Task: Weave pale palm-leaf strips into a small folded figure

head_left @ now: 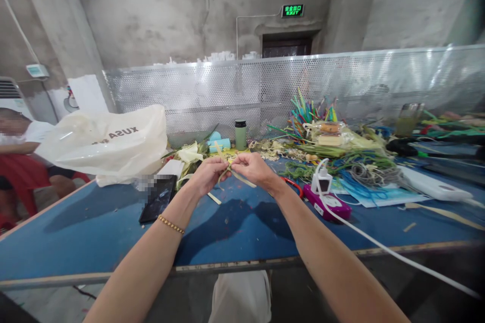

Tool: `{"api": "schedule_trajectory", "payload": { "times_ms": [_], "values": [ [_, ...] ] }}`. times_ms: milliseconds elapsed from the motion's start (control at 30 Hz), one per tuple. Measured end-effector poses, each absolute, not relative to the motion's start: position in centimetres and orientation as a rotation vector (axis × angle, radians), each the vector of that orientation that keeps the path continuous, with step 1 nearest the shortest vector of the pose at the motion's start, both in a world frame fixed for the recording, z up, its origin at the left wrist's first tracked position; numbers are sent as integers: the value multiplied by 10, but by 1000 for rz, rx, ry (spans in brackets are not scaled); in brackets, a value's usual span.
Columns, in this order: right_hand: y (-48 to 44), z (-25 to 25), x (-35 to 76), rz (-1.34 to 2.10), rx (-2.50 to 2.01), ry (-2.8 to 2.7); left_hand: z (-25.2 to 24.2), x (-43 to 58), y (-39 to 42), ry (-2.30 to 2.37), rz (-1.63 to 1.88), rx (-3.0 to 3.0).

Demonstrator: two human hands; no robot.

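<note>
Over the middle of the blue table, my left hand and my right hand meet fingertip to fingertip. Both are closed in a pinch on pale green-yellow plant-leaf strips. Ends of the strips stick out above the fingers, below them and towards the right palm. How the strips cross between my fingertips is hidden. A short loose strip shows just below my left hand. Behind the hands stands a green bottle with a black lid, beside a light-blue roll.
Left lie a black tablet-like device and a big whitish plastic bag. Right are a purple power strip with a white cable, red-handled scissors, tangled cords and heaped strips. A person in red and white sits far left.
</note>
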State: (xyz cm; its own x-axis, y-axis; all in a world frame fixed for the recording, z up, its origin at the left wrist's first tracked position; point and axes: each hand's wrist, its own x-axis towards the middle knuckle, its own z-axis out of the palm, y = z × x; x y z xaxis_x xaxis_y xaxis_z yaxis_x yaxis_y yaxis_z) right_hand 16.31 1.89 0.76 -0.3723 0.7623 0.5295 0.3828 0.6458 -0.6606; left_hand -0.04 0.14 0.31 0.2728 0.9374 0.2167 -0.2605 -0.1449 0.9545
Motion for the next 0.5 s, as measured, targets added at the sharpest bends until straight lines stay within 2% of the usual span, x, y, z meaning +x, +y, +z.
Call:
{"api": "schedule_trajectory", "payload": {
  "times_ms": [167,400,500],
  "values": [
    [23,7,164,532,-888,-2013,2,0,4,699,1287,1273],
    [15,7,163,-376,-1037,-1683,-4,0,14,811,1518,1119],
    [11,3,156,-271,-996,-1767,-6,1,15,854,1579,1044]
  ]
}}
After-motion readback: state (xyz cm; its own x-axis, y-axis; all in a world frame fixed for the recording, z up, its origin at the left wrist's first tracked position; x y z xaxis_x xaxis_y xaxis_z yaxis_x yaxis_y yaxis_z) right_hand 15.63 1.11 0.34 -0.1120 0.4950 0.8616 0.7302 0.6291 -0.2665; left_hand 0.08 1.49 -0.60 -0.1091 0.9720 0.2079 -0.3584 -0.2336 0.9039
